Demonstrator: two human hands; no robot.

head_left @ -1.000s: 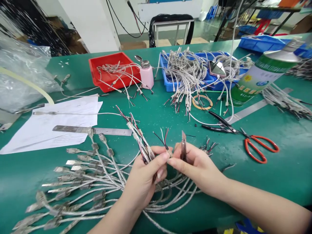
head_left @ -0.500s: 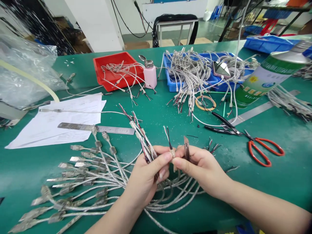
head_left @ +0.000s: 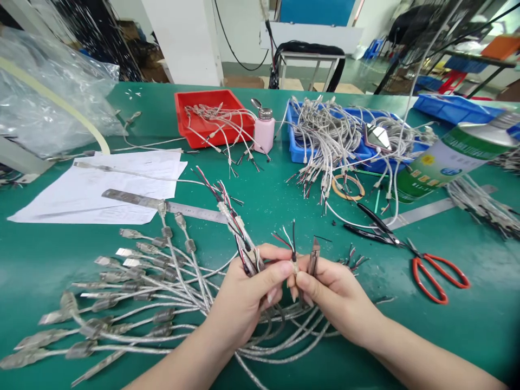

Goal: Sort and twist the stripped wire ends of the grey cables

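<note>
My left hand (head_left: 254, 281) is closed around a bundle of grey USB cables (head_left: 239, 233), whose stripped red, white and black wire ends point up and away. Between its thumb and forefinger and the fingertips of my right hand (head_left: 331, 290) is the end of one cable (head_left: 294, 265), its thin wires fanned upward. A small brownish blade (head_left: 314, 253) sticks up from my right hand, held against the fingers; its lower part is hidden. The USB plugs (head_left: 108, 276) of the cables spread across the table at the left.
Red-handled scissors (head_left: 441, 276) and black-handled pliers (head_left: 374, 225) lie at the right. A steel ruler (head_left: 199, 212) lies partly on white papers (head_left: 125, 173). A red tray (head_left: 187, 132), pink bottle (head_left: 265, 132), blue tray (head_left: 298, 154) of cables and green can (head_left: 450, 151) stand behind.
The view has shifted slightly. The wires of the cable end between my fingertips are now spread apart, with a red one showing; both hands keep their hold.
</note>
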